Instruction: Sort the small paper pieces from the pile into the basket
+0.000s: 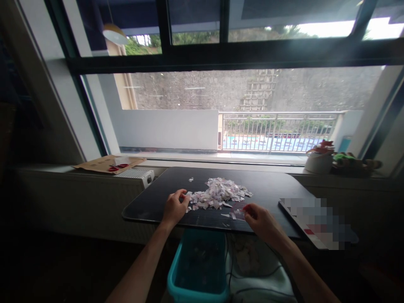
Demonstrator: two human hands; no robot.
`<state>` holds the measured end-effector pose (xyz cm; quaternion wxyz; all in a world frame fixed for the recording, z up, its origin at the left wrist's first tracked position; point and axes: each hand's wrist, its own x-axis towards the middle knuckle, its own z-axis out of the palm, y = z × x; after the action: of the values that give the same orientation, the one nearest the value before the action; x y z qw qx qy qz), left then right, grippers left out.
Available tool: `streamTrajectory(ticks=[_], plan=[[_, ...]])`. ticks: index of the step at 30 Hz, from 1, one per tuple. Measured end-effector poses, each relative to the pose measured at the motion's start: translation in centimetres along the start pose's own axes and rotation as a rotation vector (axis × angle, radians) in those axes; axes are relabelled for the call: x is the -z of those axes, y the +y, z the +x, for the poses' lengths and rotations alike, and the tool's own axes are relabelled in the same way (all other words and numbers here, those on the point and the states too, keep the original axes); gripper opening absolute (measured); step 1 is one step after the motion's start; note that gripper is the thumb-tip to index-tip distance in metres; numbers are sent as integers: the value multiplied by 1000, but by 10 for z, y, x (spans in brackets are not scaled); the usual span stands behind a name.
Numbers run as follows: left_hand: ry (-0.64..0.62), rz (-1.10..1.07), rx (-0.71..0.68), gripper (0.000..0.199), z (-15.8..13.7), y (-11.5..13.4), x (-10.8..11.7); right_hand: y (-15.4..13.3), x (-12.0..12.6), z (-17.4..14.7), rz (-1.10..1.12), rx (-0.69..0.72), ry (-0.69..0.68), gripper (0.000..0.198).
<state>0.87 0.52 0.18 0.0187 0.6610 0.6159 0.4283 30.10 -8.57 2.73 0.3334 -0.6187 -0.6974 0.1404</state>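
Observation:
A loose pile of small white paper scraps [221, 191] lies on the dark tabletop [151, 198]. At its left edge is my left hand [174, 208], with thumb and fingers bent but apart, and nothing visible between them. My right hand [261, 221] is at the front right of the pile, fingertips pinched together. Just left of those fingertips is a faint, clear, pinkish film-like piece [239, 209]; whether the fingers hold it cannot be made out. Several stray scraps [232, 216] are beside it near the table's front edge.
Below the table edge stands a turquoise plastic bin [176, 269] with dark contents. A blurred-out flat object [315, 223] overhangs the right side. Red-handled scissors [118, 167] rest on brown paper [91, 165] at the sill. A white pot [318, 162] stands at back right.

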Motion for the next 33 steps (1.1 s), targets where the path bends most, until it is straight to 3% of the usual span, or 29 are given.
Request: streamTrajectory(ticks=[4,11,17,22,33], plan=[[0,1,-7,32,0,-1,0,-1,-2,1,-54,-46,25,21],[-3,-4,1,32,0,0,0,-6,-7,3,-4,59,-29,22],[-8,-14,6,32,0,-1,-1,8,17,-21,-122,4,-16,17],[-10,-7,11,31,0,2,1,18,29,-34,-88,-50,-11,18],[-21,-14,21,32,-1,5,3,23,21,-26,103,-60,-52,19]])
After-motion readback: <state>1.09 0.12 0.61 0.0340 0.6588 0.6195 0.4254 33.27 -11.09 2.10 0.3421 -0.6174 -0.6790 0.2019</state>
